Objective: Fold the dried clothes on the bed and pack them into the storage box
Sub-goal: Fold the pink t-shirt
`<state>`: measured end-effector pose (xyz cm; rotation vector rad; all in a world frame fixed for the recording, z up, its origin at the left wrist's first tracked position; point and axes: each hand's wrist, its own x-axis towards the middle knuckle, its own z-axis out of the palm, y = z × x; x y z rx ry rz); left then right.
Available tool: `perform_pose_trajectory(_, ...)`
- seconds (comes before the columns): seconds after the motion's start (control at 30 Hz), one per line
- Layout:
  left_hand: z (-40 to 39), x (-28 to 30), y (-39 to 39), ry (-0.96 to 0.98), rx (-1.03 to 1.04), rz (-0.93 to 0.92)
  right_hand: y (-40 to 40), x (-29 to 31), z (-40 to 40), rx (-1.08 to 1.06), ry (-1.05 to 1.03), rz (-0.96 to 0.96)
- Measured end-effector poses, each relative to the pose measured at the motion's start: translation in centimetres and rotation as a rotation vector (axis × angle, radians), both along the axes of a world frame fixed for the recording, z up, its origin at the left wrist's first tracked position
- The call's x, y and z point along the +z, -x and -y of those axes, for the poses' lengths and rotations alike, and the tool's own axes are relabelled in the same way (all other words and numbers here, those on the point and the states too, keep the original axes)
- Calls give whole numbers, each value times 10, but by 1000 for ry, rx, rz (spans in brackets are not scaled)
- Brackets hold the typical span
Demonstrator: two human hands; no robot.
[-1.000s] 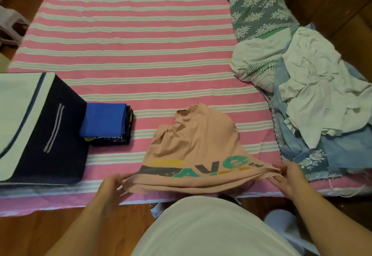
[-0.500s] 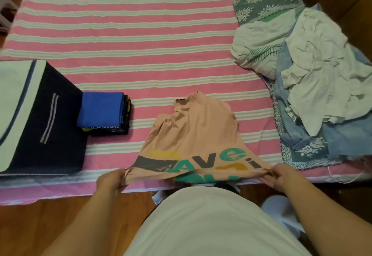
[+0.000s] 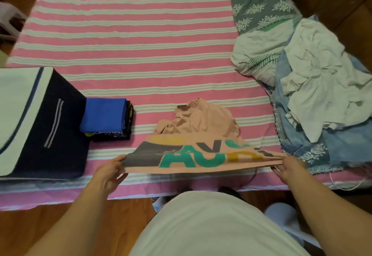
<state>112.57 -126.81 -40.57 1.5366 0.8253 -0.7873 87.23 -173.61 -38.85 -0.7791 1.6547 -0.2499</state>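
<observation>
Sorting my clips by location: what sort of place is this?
Most likely a home bedroom: a bed with a pink striped sheet, a heap of unfolded clothes on it, and a wooden floor.

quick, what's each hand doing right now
Left hand: pinching the peach T-shirt's left edge.
Right hand: pinching its right edge.

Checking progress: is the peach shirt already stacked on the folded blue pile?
No: the peach shirt is held stretched between the left hand and right hand, apart from the folded blue pile.
</observation>
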Motion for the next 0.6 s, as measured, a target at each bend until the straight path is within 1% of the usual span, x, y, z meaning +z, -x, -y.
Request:
perform_pose_trajectory(0.13, -7, -1, 0, 9, -109, 54, 6, 7, 1, -12, -1, 105)
perform_pose_trajectory(0.17, -10, -2, 1, 9, -146, 30, 11, 6, 3, 0, 2, 113)
perform_pose_trajectory(0.2, -13, -5, 3, -5, -182, -17, 15, 5, 4, 44, -13, 78)
perform_pose_trajectory(0.27, -26, -16, 13, -73, -244, -148, 29, 4, 0, 185, -86, -132)
perform_pose_trajectory(0.33, -35, -19, 33, -203, -370, -285, 49, -1, -11, 394, -209, -356)
perform_pose_trajectory(0.37, -37, -20, 45, -275, -417, -355, 58, -4, -16, 457, -248, -428)
perform_pose_trajectory(0.4, -37, -20, 57, -324, -428, -412, 64, -7, -21, 505, -304, -459)
perform_pose_trajectory(0.47, -33, -15, 73, -338, -419, -482, 66, -4, -32, 523, -379, -452)
perform_pose_trajectory(0.5, -29, -13, 74, -321, -420, -495, 60, -2, -34, 489, -396, -433)
perform_pose_trajectory(0.53, -24, -10, 68, -279, -374, -494, 49, 2, -34, 463, -412, -402)
perform_pose_trajectory(0.6, -7, -5, 32, -182, -265, -397, 12, 15, -21, 318, -394, -283)
